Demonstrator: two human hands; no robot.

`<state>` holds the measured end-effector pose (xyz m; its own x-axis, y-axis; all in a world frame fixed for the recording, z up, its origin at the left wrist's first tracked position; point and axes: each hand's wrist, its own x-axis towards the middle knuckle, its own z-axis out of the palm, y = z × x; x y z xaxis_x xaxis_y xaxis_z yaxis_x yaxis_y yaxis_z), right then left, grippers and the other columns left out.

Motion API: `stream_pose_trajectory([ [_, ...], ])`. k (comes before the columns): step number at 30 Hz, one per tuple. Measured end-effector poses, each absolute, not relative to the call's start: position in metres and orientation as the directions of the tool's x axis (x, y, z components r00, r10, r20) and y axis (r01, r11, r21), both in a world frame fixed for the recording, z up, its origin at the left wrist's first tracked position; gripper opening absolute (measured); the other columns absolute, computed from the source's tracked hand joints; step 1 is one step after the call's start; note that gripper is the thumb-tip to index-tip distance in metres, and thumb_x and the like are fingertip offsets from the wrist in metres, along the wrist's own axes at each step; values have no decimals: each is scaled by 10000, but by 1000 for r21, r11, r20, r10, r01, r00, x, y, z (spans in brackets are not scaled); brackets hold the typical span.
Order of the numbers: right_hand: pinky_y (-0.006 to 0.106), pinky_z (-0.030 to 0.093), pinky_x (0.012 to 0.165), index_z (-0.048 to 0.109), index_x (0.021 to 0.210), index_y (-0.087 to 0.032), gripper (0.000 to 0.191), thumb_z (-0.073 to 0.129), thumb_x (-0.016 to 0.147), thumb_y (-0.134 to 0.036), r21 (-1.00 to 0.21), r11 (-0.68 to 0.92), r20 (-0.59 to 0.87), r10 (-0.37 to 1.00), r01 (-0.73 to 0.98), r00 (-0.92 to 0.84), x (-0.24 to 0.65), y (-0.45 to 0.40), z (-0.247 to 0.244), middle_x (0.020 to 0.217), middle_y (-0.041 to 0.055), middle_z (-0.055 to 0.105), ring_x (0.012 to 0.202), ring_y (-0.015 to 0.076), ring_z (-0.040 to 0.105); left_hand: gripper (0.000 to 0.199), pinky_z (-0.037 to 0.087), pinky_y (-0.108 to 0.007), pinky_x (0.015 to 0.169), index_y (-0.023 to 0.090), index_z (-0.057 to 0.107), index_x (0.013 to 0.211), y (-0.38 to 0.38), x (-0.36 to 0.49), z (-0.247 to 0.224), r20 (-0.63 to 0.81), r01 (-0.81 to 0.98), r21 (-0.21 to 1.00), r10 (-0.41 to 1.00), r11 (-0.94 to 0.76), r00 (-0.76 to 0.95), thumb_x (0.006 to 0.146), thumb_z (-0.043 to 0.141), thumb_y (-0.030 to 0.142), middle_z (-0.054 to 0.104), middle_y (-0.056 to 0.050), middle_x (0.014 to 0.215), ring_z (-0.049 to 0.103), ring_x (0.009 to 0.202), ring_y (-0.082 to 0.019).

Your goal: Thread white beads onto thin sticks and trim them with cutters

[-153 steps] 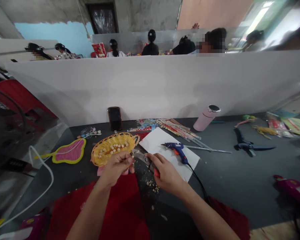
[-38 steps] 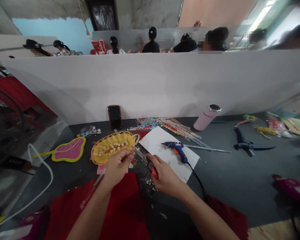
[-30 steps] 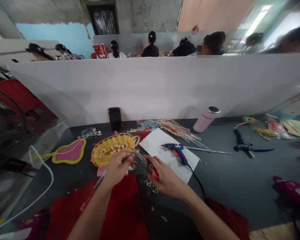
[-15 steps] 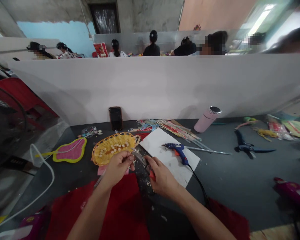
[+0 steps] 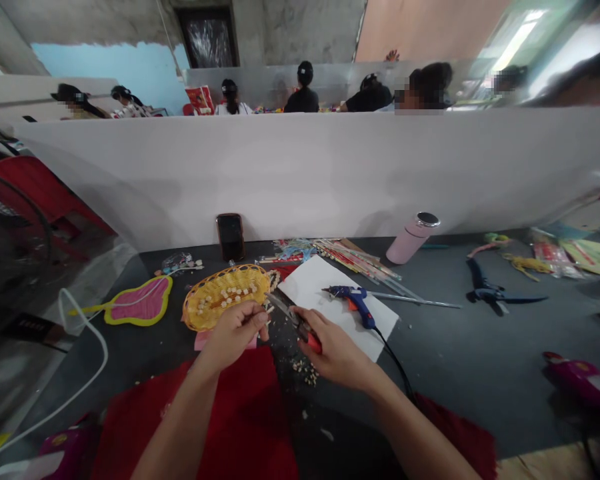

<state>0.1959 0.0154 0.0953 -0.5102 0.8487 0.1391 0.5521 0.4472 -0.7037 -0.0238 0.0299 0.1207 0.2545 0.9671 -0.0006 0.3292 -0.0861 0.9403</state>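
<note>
My left hand (image 5: pixel 243 330) is pinched around a small pale piece, too small to make out, just in front of the yellow woven basket (image 5: pixel 207 310). Small pale pieces lie inside the basket. Red-handled pliers or cutters (image 5: pixel 304 331) are gripped in my right hand (image 5: pixel 330 347), their metal jaws pointing up and left towards my left fingertips. Beneath the right hand, pale crumbs (image 5: pixel 306 371) are scattered on the dark table (image 5: pixel 460 373). A red cloth (image 5: pixel 250 413) lies under my left forearm.
A blue glue gun (image 5: pixel 355 300) rests on white paper (image 5: pixel 315 280), its cord running toward me. Behind are a phone (image 5: pixel 231 237), thin sticks (image 5: pixel 355 257) and a pink bottle (image 5: pixel 413 239). A white partition (image 5: pixel 300 173) stands beyond, with people seated behind it.
My right hand has shifted slightly right with the tool, whose jaws now sit a little farther from my left fingers. More of the crumbs shows below it.
</note>
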Motion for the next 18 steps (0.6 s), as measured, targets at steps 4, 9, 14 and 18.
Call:
stream_pose_trajectory([
  [4, 419, 394, 973, 325, 1373, -237, 597, 532, 814, -200, -632, 430, 140, 881, 644, -451, 213, 23, 98, 1311, 109, 480, 1182, 243, 474, 315, 358, -219, 537, 167, 544, 626, 28, -24, 130, -8, 304, 951, 981, -51, 192, 825, 493, 406, 580, -8, 584, 479, 551, -111],
  [9, 425, 348, 1021, 290, 1388, -233, 609, 528, 836, -335, -579, 356, 213, 934, 733, -286, 248, 23, 108, 1374, 92, 428, 1245, 241, 418, 302, 340, -210, 504, 163, 554, 630, 24, -24, 136, -10, 283, 958, 976, -53, 217, 818, 503, 394, 577, -9, 603, 447, 526, -94],
  [14, 396, 417, 944, 296, 1390, -257, 673, 565, 789, -396, -492, 258, 69, 964, 831, -258, 284, -4, 97, 1335, 83, 475, 1172, 254, 493, 268, 315, -199, 462, 164, 564, 658, 22, -22, 137, -26, 269, 963, 976, -33, 216, 799, 535, 390, 568, 6, 585, 396, 471, -77],
  [18, 377, 446, 875, 332, 1370, -284, 604, 532, 812, -400, -366, 85, -12, 995, 927, -96, 316, -32, 63, 1250, 83, 535, 1098, 256, 539, 260, 330, -202, 480, 168, 576, 695, 20, -20, 132, -33, 290, 956, 963, -48, 267, 813, 531, 396, 582, 2, 607, 409, 486, -84],
])
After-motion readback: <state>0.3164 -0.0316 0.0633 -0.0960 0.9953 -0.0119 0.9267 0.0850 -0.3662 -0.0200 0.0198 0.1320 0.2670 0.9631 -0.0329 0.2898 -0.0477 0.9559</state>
